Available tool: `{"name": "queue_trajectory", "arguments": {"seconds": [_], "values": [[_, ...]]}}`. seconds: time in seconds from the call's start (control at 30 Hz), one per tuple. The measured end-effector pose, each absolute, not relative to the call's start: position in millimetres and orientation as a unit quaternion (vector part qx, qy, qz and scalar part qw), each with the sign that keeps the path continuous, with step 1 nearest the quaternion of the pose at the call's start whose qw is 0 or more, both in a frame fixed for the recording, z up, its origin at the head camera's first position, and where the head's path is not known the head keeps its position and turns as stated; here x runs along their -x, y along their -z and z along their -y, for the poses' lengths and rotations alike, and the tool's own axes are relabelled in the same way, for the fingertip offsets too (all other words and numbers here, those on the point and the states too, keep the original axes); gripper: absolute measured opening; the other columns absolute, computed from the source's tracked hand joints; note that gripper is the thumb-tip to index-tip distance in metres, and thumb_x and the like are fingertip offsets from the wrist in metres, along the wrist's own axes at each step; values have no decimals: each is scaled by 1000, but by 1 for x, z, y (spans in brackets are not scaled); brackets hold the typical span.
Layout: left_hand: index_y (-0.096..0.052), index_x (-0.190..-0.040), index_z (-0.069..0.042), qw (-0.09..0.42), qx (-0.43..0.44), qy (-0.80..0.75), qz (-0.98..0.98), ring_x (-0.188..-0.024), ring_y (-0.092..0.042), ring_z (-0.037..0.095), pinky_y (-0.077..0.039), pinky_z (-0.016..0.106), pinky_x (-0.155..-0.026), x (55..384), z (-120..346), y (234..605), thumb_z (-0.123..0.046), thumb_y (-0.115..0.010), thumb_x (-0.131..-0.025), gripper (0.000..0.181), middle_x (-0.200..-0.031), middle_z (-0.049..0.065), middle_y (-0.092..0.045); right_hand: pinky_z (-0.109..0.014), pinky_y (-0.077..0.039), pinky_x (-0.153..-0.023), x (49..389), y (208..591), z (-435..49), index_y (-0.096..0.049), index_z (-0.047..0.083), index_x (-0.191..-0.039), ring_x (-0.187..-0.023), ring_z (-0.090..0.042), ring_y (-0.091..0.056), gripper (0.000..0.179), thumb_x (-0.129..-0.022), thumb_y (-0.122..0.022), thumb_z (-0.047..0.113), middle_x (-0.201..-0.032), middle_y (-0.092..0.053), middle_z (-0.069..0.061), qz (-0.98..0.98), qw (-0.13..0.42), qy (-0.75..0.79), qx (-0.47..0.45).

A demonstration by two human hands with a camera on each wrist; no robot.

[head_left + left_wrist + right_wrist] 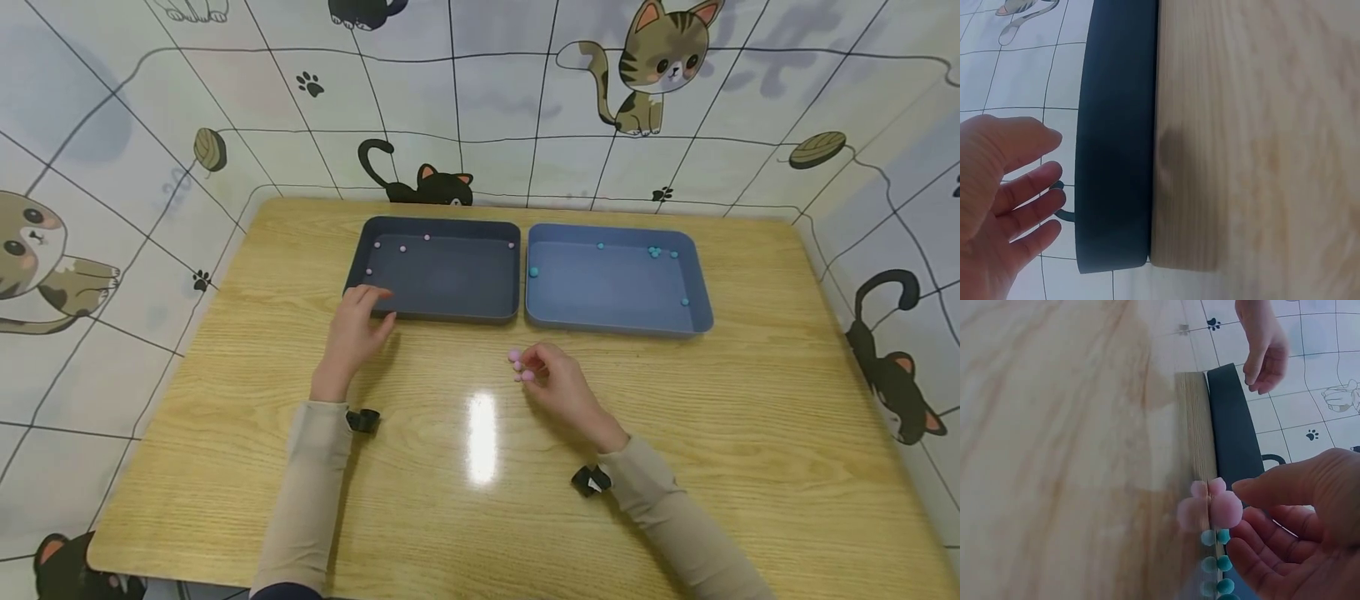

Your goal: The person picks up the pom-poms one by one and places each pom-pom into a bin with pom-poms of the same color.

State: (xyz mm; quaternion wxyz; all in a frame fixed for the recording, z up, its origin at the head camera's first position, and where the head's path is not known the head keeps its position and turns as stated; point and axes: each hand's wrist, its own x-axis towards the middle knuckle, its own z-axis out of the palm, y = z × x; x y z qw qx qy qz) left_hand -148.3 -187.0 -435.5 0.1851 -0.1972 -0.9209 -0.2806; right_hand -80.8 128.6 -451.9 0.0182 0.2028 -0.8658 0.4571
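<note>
Several pink pom-poms [513,356] sit in a small cluster on the table in front of the two trays. My right hand [564,390] reaches to them from the right, thumb and fingers bent but apart. In the right wrist view, a large pink pom-pom [1227,509] rests on the tabletop right by the thumb tip. Below it runs a row of teal pom-poms [1224,563], hidden in the head view. My left hand [351,337] hovers at the front left corner of the dark tray [457,317], fingers loosely spread, holding nothing.
The dark tray holds several small pink pom-poms [402,248]. Beside it on the right, a blue tray [618,325] contains several teal pom-poms [655,252]. Both stand near the back edge of the wooden table [750,417], with a cat-patterned wall covering [510,92] behind.
</note>
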Motion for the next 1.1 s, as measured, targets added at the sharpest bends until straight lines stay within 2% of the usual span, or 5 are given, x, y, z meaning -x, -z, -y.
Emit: {"name": "queue_trajectory", "arguments": {"seconds": [0.27,0.4,0.77,1.1], "values": [[-65,-98,5,154,182,296,925,-95,-54,34,-47,44,-81,151,193,439,2,-69,-80,20,-99,18,-61,-32,-54,-75,81,453,-130,-61,-3,-87,-87,-26,-61,14,-78,-68,-10,-90,-61,-12,873,19,-440,-209],[-65,-97,4,142,178,293,929,-93,-54,33,-47,43,-79,152,195,440,2,-69,-80,17,-97,17,-62,-33,-52,-71,82,454,-130,-61,0,-85,-84,-23,-60,14,-78,-69,-9,-89,-63,-10,879,25,-426,-214],[-67,-90,2,119,168,292,934,-89,-56,32,-47,44,-76,155,198,440,2,-66,-82,8,-92,16,-64,-26,-48,-64,82,453,-130,-65,0,-83,-73,-15,-54,9,-80,-66,-8,-81,-61,-8,882,6,-419,-215],[-67,-88,2,107,166,292,936,-90,-57,32,-48,44,-78,156,200,440,3,-66,-82,6,-90,16,-64,-27,-52,-68,82,453,-130,-64,-2,-83,-77,-21,-58,8,-79,-65,-9,-83,-61,-10,880,-7,-424,-215]]}}
